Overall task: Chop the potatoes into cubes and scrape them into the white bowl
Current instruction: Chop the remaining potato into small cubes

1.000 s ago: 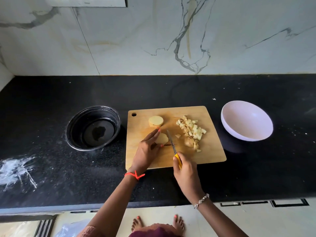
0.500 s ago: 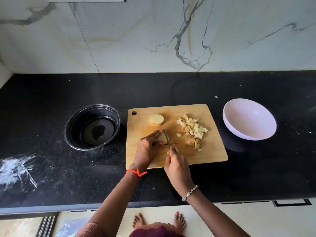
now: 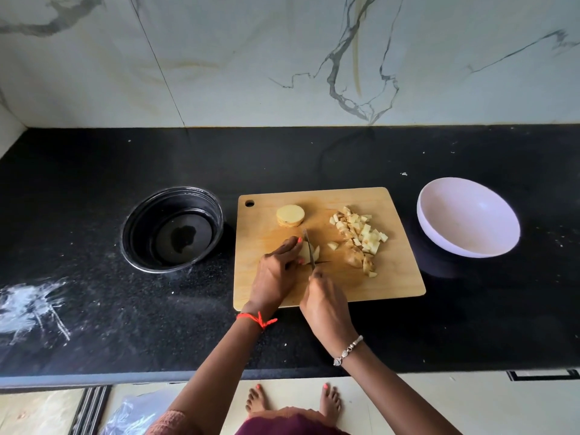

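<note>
Here, a potato slice (image 3: 305, 252) is pinned under the curled fingers of the left hand (image 3: 276, 271); the knife (image 3: 309, 246) is gripped by the right hand (image 3: 326, 306), blade just beside those fingertips. Cut cubes (image 3: 361, 233) are heaped right of them, with the white bowl (image 3: 467, 218) well beyond.

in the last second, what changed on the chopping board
The right hand slid forward and left, bringing the knife down into the potato piece that the left hand keeps holding; the yellow handle is now hidden in the grip. The stack of slices, cube pile, white bowl and black bowl stayed put.
</note>
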